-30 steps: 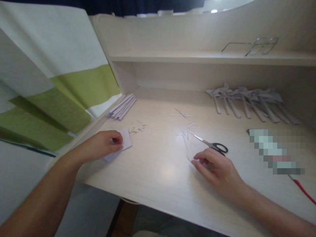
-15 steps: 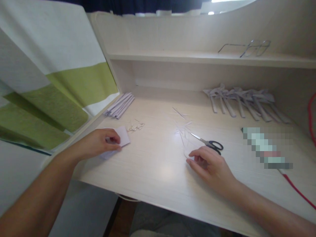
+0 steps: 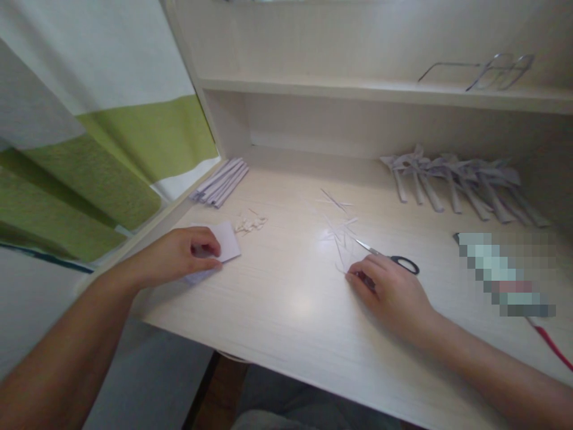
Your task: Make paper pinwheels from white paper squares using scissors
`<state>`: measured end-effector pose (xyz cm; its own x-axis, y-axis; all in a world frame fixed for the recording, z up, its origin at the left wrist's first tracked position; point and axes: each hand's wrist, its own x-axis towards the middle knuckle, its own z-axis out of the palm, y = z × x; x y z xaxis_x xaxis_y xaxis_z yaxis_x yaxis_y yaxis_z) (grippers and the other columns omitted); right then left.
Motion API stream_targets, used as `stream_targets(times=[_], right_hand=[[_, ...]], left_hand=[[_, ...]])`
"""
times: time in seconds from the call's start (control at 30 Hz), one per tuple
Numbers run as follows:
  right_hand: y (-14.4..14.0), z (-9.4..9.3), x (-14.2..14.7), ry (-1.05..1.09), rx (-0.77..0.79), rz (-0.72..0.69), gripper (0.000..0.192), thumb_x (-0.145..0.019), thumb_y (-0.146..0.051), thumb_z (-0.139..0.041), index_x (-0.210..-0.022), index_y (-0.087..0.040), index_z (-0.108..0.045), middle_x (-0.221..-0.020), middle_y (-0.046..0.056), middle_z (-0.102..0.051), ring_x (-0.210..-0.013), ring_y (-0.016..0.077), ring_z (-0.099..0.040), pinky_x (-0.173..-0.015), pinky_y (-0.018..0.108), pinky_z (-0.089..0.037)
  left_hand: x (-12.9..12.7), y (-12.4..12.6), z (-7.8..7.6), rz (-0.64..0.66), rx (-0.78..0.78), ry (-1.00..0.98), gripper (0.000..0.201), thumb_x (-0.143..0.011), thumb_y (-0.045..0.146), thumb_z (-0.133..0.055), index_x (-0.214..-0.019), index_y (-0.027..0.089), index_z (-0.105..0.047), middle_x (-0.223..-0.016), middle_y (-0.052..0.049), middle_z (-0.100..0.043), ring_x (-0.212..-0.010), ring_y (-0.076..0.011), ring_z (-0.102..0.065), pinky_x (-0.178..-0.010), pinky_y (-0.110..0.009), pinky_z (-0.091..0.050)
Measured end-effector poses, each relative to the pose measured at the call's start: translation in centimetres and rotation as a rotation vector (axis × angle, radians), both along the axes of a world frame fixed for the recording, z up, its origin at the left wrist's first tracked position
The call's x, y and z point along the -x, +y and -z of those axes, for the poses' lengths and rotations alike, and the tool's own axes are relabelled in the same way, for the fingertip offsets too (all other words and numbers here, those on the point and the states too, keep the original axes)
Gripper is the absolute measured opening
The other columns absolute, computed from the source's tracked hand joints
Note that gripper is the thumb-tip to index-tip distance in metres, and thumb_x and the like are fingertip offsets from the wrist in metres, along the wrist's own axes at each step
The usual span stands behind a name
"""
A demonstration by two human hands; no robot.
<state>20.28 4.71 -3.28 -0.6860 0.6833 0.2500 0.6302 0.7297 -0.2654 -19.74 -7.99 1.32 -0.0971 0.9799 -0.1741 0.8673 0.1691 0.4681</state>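
Note:
At the left of the desk, my left hand [image 3: 194,254] has its thumb and curled fingers closed on a piece of white paper [image 3: 230,240], which lies on the surface. My right hand [image 3: 391,289] pinches with thumb and fingertip at the near end of a thin white strip [image 3: 342,258], apparently a paper sliver. Just beyond that hand lie scissors [image 3: 406,264] with black handles, partly covered by the hand, blades pointing left. Several more thin slivers [image 3: 336,200] are scattered ahead of it. A small heap of pale bits [image 3: 251,223] sits beyond the left hand's paper.
Rolled paper sticks [image 3: 221,182] are stacked at the back left. Folded paper pieces with stems [image 3: 452,179] line the back right. A pixelated device [image 3: 496,272] with a red cable lies at right. Eyeglasses [image 3: 496,71] rest on the shelf; a curtain [image 3: 147,137] hangs left.
My right thumb and fingertip, apart before, have come together at the strip's end. My left hand stays on the paper. The view has tilted down and shifted slightly left.

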Motion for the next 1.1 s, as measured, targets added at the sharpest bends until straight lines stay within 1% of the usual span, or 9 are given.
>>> stream_targets(times=[0.2,0.37,0.47,0.6,0.67,0.73,0.83,0.93,1.1], right_hand=[[3.3,-0.4,3.9,0.034,-0.145,0.002,0.015,-0.095,-0.025,-0.057,-0.095,-0.019,-0.071,-0.090,0.008,-0.073,-0.083,0.0245,-0.066,-0.071,0.035,-0.044],[1.2,-0.4,4.4,0.348,-0.109,-0.067,0.016,-0.096,-0.030,-0.059,-0.099,-0.017,-0.067,-0.079,0.004,-0.066,-0.071,0.0187,-0.061,-0.067,0.032,-0.042],[-1.1,-1.0,4.4,0.518,0.052,-0.110,0.018,-0.095,-0.031,-0.063,-0.082,-0.019,-0.064,-0.070,0.001,-0.061,-0.063,0.0153,-0.055,-0.064,0.030,-0.041],[-3.4,-1.7,4.8,0.711,0.575,-0.128,0.035,-0.098,-0.042,-0.059,-0.071,-0.020,-0.059,-0.065,0.000,-0.057,-0.061,0.0144,-0.052,-0.060,0.029,-0.041],[-3.9,-1.7,5.0,0.851,0.874,-0.145,0.039,-0.098,-0.049,-0.055,-0.072,-0.020,-0.059,-0.066,0.000,-0.059,-0.061,0.0149,-0.056,-0.061,0.030,-0.045],[-4.0,-1.5,5.1,0.955,1.083,-0.171,0.042,-0.096,-0.055,-0.056,-0.073,-0.020,-0.058,-0.065,0.000,-0.060,-0.059,0.0156,-0.058,-0.060,0.031,-0.048],[-4.0,-1.3,5.2,0.977,1.142,-0.127,0.041,-0.088,-0.054,-0.067,-0.067,-0.020,-0.056,-0.061,-0.002,-0.057,-0.056,0.0139,-0.056,-0.057,0.028,-0.048],[-4.3,-1.1,5.4,0.909,1.133,-0.137,0.042,-0.086,-0.052,-0.072,-0.064,-0.020,-0.055,-0.057,-0.003,-0.057,-0.055,0.0126,-0.054,-0.055,0.026,-0.045],[-4.7,-0.9,5.6,0.922,1.240,-0.136,0.043,-0.083,-0.056,-0.075,-0.069,-0.020,-0.055,-0.059,-0.003,-0.060,-0.054,0.0121,-0.055,-0.055,0.025,-0.044]], left_hand=[[0.3,0.0,-0.1,-0.007,-0.008,0.015,0.030,-0.086,0.044,-0.061,-0.093,0.019,-0.075,-0.092,-0.004,-0.075,-0.082,-0.0203,-0.067,-0.075,-0.028,-0.049],[-1.5,-1.6,-2.6,-0.121,-0.204,0.337,0.027,-0.090,0.038,-0.054,-0.089,0.020,-0.073,-0.088,-0.002,-0.073,-0.078,-0.0204,-0.065,-0.074,-0.032,-0.049],[-4.7,-2.8,-4.2,-0.313,-0.664,0.532,0.017,-0.090,0.033,-0.055,-0.092,0.022,-0.069,-0.092,-0.001,-0.069,-0.083,-0.0199,-0.065,-0.077,-0.033,-0.050],[-10.6,-3.0,-3.1,-0.069,-0.977,0.274,0.016,-0.081,0.020,-0.069,-0.096,0.026,-0.070,-0.095,-0.001,-0.073,-0.084,-0.0185,-0.068,-0.079,-0.034,-0.055],[-13.3,-2.4,-1.6,0.196,-0.909,0.026,0.019,-0.082,0.015,-0.069,-0.098,0.026,-0.072,-0.090,-0.002,-0.072,-0.080,-0.0172,-0.068,-0.073,-0.030,-0.055],[-15.3,-1.5,-0.3,0.276,-0.749,-0.205,0.018,-0.087,0.012,-0.064,-0.098,0.023,-0.073,-0.091,-0.005,-0.072,-0.084,-0.0177,-0.067,-0.076,-0.030,-0.055],[-16.7,-0.3,0.5,0.365,-0.413,-0.529,0.012,-0.090,0.021,-0.065,-0.099,0.021,-0.073,-0.103,-0.007,-0.072,-0.099,-0.0206,-0.066,-0.092,-0.033,-0.052],[-16.8,0.7,0.5,0.333,-0.139,-0.784,0.019,-0.095,0.033,-0.060,-0.092,0.020,-0.073,-0.099,-0.005,-0.072,-0.098,-0.0212,-0.066,-0.093,-0.034,-0.050],[-16.9,1.7,1.0,0.180,-0.019,-0.956,0.028,-0.094,0.037,-0.061,-0.076,0.018,-0.070,-0.080,-0.003,-0.071,-0.082,-0.0188,-0.064,-0.081,-0.030,-0.048]])
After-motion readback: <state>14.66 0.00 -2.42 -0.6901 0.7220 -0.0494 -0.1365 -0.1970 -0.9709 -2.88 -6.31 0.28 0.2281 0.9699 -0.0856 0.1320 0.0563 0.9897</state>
